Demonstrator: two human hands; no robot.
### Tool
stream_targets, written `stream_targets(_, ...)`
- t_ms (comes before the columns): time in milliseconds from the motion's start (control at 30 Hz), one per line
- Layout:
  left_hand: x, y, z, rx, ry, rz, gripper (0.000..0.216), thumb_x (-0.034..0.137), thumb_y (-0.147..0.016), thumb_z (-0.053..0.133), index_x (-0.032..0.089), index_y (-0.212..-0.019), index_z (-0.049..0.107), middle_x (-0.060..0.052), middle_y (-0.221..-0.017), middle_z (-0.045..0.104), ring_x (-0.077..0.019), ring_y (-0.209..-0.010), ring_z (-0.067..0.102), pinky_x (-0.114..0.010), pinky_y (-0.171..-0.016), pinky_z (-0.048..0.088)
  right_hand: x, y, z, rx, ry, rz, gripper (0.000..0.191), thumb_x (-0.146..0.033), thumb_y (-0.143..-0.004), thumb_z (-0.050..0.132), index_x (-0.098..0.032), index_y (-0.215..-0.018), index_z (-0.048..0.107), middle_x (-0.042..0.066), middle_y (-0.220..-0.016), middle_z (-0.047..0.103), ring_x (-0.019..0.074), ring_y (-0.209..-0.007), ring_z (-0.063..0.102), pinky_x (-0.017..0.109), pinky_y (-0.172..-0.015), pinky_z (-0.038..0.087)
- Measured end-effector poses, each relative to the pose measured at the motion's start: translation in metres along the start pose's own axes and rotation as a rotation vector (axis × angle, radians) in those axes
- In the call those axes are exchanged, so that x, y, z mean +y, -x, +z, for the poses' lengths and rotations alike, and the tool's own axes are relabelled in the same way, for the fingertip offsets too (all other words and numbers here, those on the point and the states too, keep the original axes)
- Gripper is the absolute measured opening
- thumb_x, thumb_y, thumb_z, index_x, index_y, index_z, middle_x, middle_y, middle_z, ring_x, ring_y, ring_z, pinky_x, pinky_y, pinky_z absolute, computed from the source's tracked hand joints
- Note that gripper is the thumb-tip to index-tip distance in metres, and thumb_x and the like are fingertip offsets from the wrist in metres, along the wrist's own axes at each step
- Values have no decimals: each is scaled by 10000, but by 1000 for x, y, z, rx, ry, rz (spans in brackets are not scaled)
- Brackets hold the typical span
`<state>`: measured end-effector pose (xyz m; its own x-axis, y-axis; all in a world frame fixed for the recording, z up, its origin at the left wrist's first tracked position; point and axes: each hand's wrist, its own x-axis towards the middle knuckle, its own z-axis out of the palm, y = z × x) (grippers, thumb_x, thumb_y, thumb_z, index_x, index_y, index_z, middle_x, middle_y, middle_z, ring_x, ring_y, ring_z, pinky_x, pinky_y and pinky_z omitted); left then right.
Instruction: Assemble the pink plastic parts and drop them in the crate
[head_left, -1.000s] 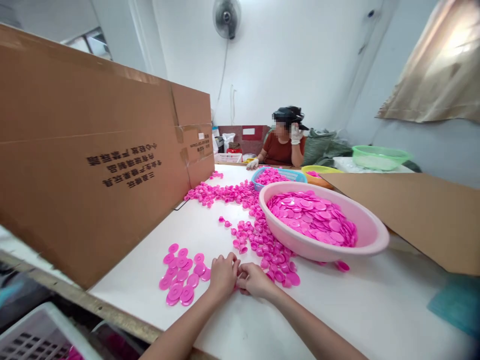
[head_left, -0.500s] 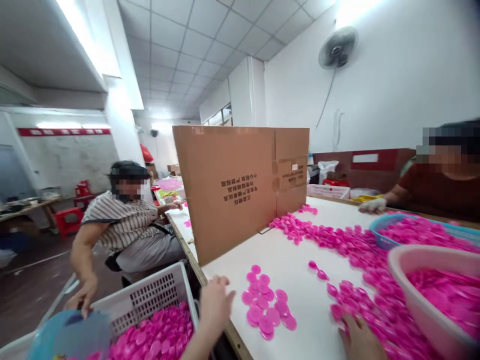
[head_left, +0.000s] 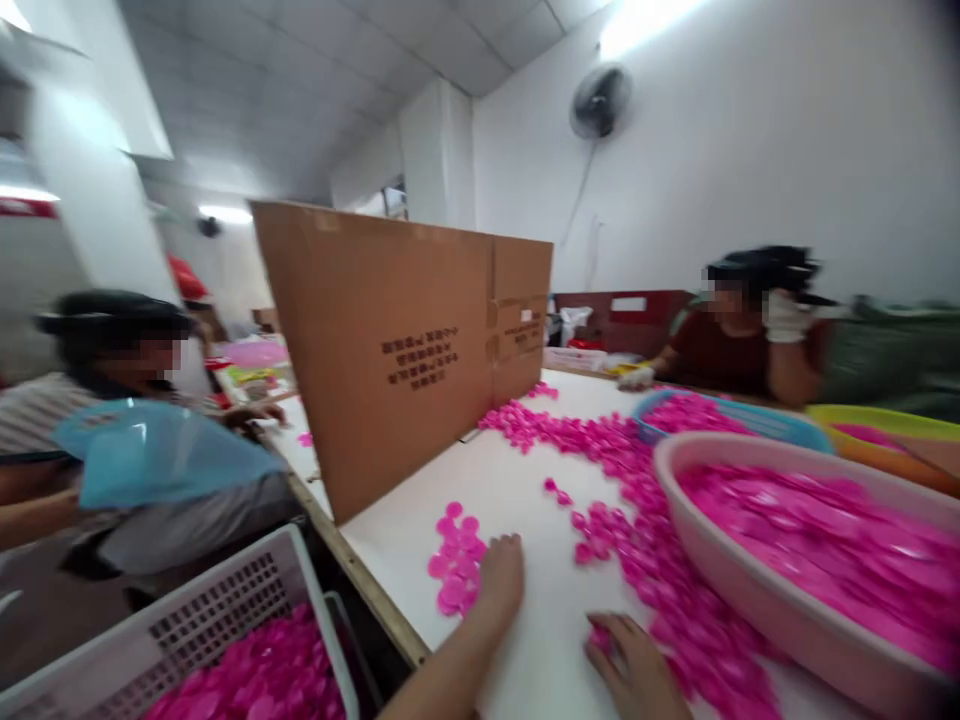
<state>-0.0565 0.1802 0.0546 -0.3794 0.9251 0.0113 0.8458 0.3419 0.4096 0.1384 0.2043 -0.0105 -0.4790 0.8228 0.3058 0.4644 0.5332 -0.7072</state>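
My left hand (head_left: 501, 578) is over the table, at the right edge of a small group of flat pink discs (head_left: 454, 565). Its fingers are bunched and curled, and whatever they may hold is hidden. Closer to me, my right hand (head_left: 634, 665) pinches a small pink plastic piece (head_left: 602, 638) between thumb and fingers. Beside it spreads a long heap of small rounded pink pieces (head_left: 660, 570). Two similar pink pieces (head_left: 556, 491) lie apart from the heap on the white tabletop (head_left: 525, 640).
A tall cardboard box (head_left: 390, 350) stands across the table. On the right are a pink basin (head_left: 675, 480) and a blue basket (head_left: 795, 425), both filled with pink pieces. A white crate (head_left: 300, 570) stands at lower left. Co-workers sit left and right, the left one holding a blue container (head_left: 172, 455).
The view has swung right. My left hand has moved from the table edge to the discs. My right hand has drawn back from the heap with a pink piece. The left co-worker has lifted the blue container.
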Motion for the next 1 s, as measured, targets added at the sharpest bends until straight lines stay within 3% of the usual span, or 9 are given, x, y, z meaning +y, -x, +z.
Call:
stream_targets(100, 4, 2, 0, 20, 98, 119, 344, 103, -825, 244, 161, -1053, 495, -83, -1013, 549, -189, -996, 441, -334, -858, 346, -23, -2, -17, 68, -74, 98, 337, -360, -768, 439, -160, -994, 587, 105, -970, 576, 215, -923, 533, 319, -809, 429)
stream_targets(200, 17, 4, 8, 58, 430, 273, 266, 272, -850, 288, 198, -991, 501, -39, -930, 577, -154, -871, 498, -293, -783, 397, -30, -9, -28, 129, -203, 192, 332, -364, -784, 432, -144, -970, 598, 105, -902, 592, 192, -765, 559, 312, -703, 453)
stream_targets(333, 30, 14, 23, -150, 755, 323, 231, 346, -796, 392, 185, -899, 521, -15, -804, 591, -104, -636, 524, -229, -592, 430, -27, -12, -27, 16, -474, 364, 392, -370, -787, 427, -118, -1065, 540, 57, -711, 593, 134, -552, 532, 248, -505, 426)
stream_targets(533, 30, 19, 39, -299, 681, 308, 212, 308, -761, 409, 180, -860, 546, -7, -743, 610, -98, -600, 547, -215, -555, 417, -18, -10, -9, -50, -610, 473, 285, -291, -729, 513, -108, -944, 551, -11, -538, 526, 103, -450, 493, 196, -402, 346)
stream_targets(733, 25, 21, 41, -370, 653, 315, 255, 342, -764, 410, 176, -910, 536, -19, -772, 626, -116, -665, 572, -229, -608, 430, -24, -12, -16, -79, -676, 599, 189, -209, -728, 518, -96, -877, 545, 17, -578, 575, 110, -499, 540, 220, -491, 428)
stream_targets(900, 24, 21, 37, -406, 650, 348, 232, 356, -765, 417, 179, -858, 534, -12, -761, 622, -116, -693, 571, -222, -627, 425, -26, -10, -17, -100, -644, 570, 152, -186, -722, 535, -106, -850, 554, 15, -596, 578, 115, -517, 556, 220, -499, 446)
stream_targets(1000, 32, 17, 38, -382, 493, 300, 240, 366, -776, 390, 173, -788, 532, -17, -729, 608, -120, -663, 550, -229, -601, 399, -24, -10, -14, -98, -601, 589, 94, -159, -740, 501, -118, -815, 541, 7, -584, 566, 130, -517, 576, 222, -473, 451)
